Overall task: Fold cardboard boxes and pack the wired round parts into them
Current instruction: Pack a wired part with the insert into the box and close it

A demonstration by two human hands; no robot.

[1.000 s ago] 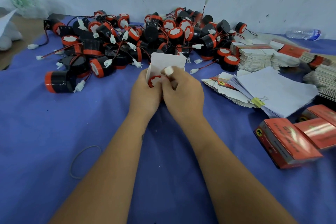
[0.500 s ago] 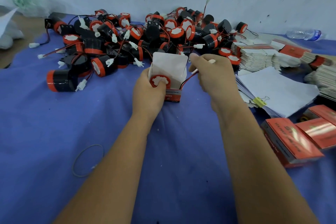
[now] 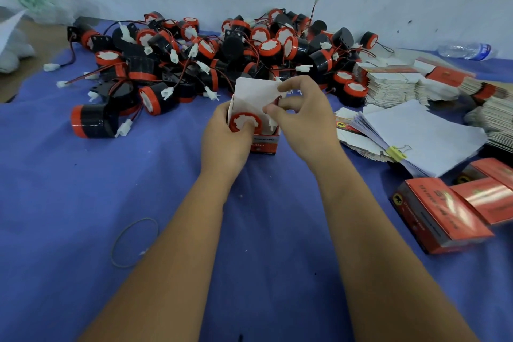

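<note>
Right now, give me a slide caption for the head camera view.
Left hand holds an open box with a round part inside; right hand tucks in its wire.

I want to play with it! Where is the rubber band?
In the head view the rubber band lies flat on the blue cloth, low on the left, just left of the person's left forearm and nearer than the heap of round parts.

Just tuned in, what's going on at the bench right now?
A person is packing a wired round part into a small open cardboard box on the blue cloth. The left hand holds box and part together, while the right hand pinches the part's red wire at the box mouth. A pile of unpacked parts lies behind, finished boxes at right.
</note>
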